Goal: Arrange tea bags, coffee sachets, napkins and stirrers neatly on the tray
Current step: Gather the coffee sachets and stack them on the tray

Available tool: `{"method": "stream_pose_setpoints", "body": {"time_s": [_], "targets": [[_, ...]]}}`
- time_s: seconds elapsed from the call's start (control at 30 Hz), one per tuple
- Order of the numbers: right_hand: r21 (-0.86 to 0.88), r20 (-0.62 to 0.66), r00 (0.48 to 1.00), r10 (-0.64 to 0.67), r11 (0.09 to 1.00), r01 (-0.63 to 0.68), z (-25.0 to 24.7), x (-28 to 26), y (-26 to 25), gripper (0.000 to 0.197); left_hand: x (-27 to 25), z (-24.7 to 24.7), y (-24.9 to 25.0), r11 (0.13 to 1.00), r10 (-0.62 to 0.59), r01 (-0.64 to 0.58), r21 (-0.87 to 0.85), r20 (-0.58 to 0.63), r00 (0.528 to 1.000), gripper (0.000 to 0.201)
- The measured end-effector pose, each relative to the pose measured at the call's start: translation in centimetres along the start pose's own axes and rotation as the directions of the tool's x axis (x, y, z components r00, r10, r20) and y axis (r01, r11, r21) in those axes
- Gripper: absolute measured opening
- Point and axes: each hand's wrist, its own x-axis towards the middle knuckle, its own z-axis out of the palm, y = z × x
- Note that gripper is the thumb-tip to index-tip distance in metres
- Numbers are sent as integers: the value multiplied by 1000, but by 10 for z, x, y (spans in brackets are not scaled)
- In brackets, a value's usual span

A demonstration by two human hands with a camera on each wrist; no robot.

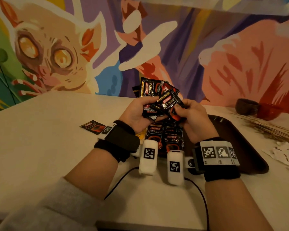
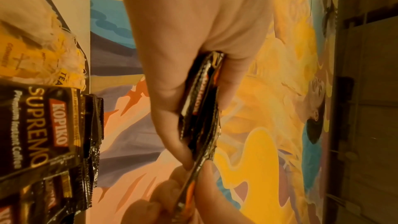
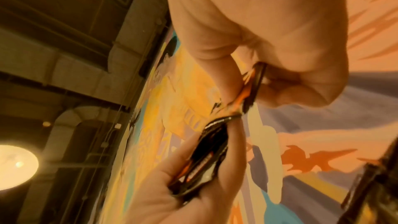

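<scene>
Gathering black coffee sachets (image 1: pixel 151 90) into a fan above the table (image 1: pixel 40 130), the person's left hand (image 1: pixel 137 112) clamps the stack between thumb and curled fingers while the right hand (image 1: pixel 193 114) pinches one sachet (image 1: pixel 169 104) at the front, its long axis tilted and its top edge aimed toward one o'clock. More sachets (image 1: pixel 163 139) lie loose at six o'clock from the hands, partly on the dark tray (image 1: pixel 237 135); another sachet (image 1: pixel 93 127) sits apart at eight o'clock. Stirrers (image 1: pixel 270 129) and napkins (image 1: pixel 284 155), at three and four o'clock, appear untouched, so the arranging looks barely begun.
</scene>
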Motion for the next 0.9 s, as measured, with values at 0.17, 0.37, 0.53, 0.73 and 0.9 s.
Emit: {"method": "stream_pose_setpoints", "body": {"time_s": [0.17, 0.37, 0.53, 0.73, 0.9], "targets": [[225, 17, 994, 108, 968, -109, 9, -5, 3, 15, 1, -1, -1, 999, 47, -47, 5, -33, 998, 21], [73, -7, 1000, 26, 997, -26, 19, -11, 13, 11, 1, 1, -7, 976, 86, -80, 201, -21, 996, 23], [-4, -106, 994, -24, 1000, 24, 16, -9, 12, 6, -3, 4, -6, 980, 60, -63, 190, 24, 998, 17], [38, -150, 988, -38, 998, 44, 11, -7, 8, 9, -3, 5, -3, 989, 60, -58, 137, -6, 998, 25], [369, -63, 994, 85, 928, -56, 11, -7, 9, 17, 2, 3, -3, 981, 157, -149, 128, -58, 986, 14]]}}
